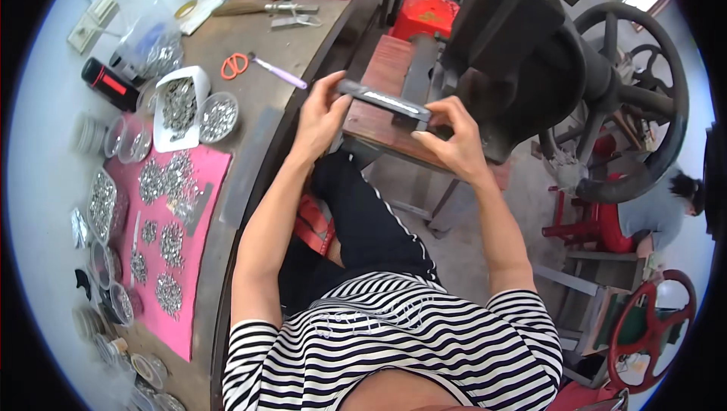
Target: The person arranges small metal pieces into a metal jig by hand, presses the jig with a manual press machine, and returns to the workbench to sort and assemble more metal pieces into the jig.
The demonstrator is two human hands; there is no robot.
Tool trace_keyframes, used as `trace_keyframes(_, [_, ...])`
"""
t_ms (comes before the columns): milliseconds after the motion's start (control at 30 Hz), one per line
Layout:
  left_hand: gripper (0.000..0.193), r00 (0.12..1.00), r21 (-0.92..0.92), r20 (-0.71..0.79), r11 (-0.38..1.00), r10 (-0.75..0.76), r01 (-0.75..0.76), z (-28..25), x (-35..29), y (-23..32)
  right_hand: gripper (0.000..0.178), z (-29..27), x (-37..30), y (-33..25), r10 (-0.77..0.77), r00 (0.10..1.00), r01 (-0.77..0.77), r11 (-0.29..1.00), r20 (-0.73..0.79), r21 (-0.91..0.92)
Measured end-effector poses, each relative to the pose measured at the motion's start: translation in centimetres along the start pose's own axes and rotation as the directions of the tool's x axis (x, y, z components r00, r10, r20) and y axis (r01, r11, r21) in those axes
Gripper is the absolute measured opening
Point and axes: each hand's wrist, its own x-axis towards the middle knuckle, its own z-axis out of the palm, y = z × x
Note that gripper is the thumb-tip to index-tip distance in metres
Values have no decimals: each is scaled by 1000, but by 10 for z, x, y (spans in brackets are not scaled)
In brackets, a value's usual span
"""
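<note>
Far out to the left of the left hand stands a black flask [110, 84] with a red stripe, and nearer to that hand a pink cloth [182, 331] lies on the worktable [254, 116], bearing separate heaps of small silvery pieces [171, 244]. Just beyond the cloth's upper end, a white tray [201, 89] and a round clear tub [219, 117] hold more such pieces, side by side. Closer to the left hand are orange-handled scissors [235, 66] and, nearest of all, a purple-handled tool [280, 72] pointing toward its fingers. The left hand [322, 116] grips one end of a dark bar [386, 102] between thumb and fingers; the bar spans the gap between both hands, tilted down to the right, with a bright row along it. The right hand [458, 135] pinches the other end between thumb and fingers. Past the bar is a reddish wooden bench [386, 66]; whether the two touch cannot be told. Right of the right hand rise a dark machine [507, 55] and its big handwheel [674, 108], with a red stool [615, 218] lower down, well apart.
</note>
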Motion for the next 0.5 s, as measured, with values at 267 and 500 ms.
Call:
trace_keyframes(267, [38,968,-282,245,952,-50,120,120,90,-30,51,3,-12,33,265,936,-293,951,-233,-96])
trace_keyframes(500, [40,944,-181,324,983,57,3,156,98,-34,41,11,-12,40,139,970,-190,946,-202,-264])
